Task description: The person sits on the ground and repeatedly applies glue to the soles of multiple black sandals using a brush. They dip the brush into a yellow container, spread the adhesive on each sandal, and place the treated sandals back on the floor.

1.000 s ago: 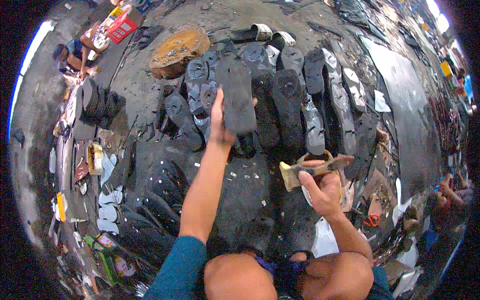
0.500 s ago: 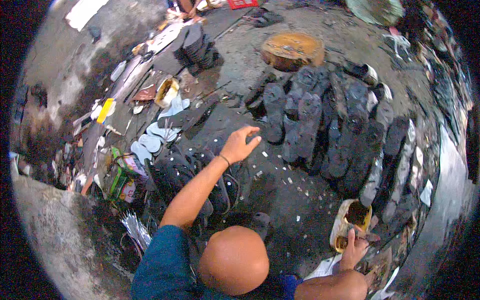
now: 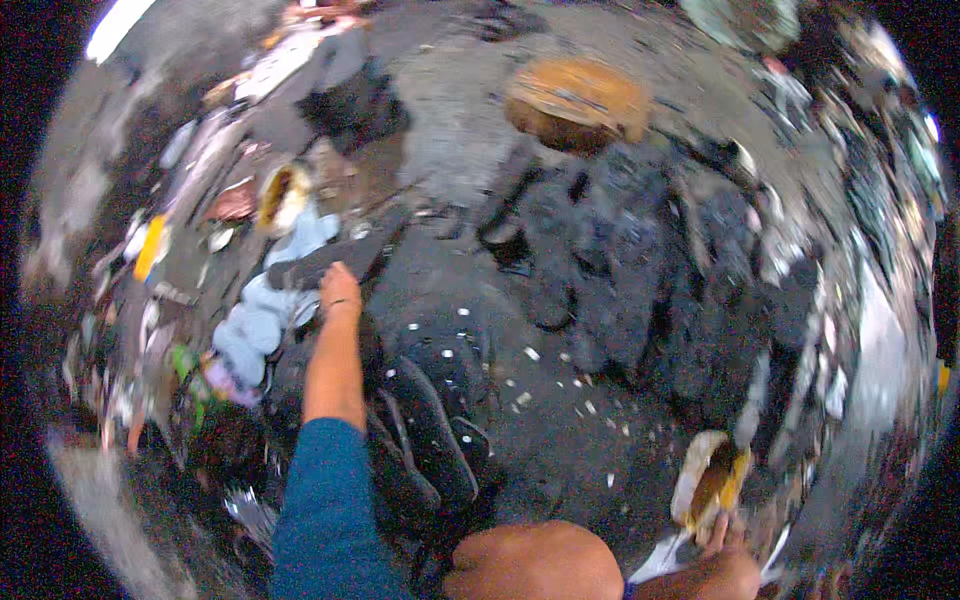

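My left hand (image 3: 341,288) is at the edge of a dark shoe sole (image 3: 318,264) lying among light blue soles (image 3: 245,335). Motion smears its fingers, so I cannot tell whether they grip the sole. At the lower right, my right hand (image 3: 728,540) is against the near end of a cut-open white and yellow container (image 3: 692,480) with brown residue inside. Its fingers look bent round something, too blurred to make out. Black sandals or soles with pale edges (image 3: 425,430) lie to the right of my left forearm.
Many dark soles (image 3: 620,260) lie in rows at centre right. Beyond them stands a round wooden block (image 3: 580,95). A second yellowish cut container (image 3: 284,198) is at the left, near a stack of dark soles (image 3: 350,100). White scraps (image 3: 531,353) dot the ground.
My left hand has moved left, from above the ground in mid-view to the dark sole. My right hand has drawn back toward the container's near end. The whole view has shifted and blurred.
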The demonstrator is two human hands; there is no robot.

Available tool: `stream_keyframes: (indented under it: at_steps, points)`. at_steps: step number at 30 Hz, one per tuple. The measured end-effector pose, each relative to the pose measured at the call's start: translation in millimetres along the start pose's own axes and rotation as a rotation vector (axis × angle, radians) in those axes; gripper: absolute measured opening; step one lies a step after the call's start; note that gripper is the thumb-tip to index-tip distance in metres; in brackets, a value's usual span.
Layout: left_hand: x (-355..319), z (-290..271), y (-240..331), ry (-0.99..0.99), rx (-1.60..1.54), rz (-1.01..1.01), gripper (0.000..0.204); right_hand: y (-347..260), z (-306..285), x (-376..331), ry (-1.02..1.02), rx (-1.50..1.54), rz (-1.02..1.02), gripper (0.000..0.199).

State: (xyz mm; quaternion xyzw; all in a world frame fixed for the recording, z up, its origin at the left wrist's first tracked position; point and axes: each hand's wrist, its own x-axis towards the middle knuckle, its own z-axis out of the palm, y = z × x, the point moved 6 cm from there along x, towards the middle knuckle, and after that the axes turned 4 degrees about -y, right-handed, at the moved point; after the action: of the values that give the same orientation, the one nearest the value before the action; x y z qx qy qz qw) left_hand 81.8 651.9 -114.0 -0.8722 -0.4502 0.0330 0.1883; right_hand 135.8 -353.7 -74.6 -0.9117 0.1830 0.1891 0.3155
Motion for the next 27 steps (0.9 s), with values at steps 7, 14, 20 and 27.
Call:
stream_keyframes:
  at_steps: [7, 14, 20, 27]
  points:
    - [12.9, -243.9, 113.3, 0.281, -0.542, 0.686, 0.04, -119.6, -16.6, -4.0, 0.363, -0.115, -0.185, 0.031]
    - [-188.7, -436.1, 303.8, -0.632, -0.814, 1.455, 0.036, -96.2, -0.1, 5.4, 0.507, -0.001, -0.175, 0.028]
    - [-351.0, -259.4, 442.8, -1.171, -0.22, 2.341, 0.042, -92.0, -10.1, -60.0, 0.124, -0.155, -0.118, 0.043]
    - [-399.9, -259.3, 401.7, -0.269, -0.648, 1.813, 0.035, -63.7, -10.3, -109.4, 0.09, -0.128, -0.018, 0.056]
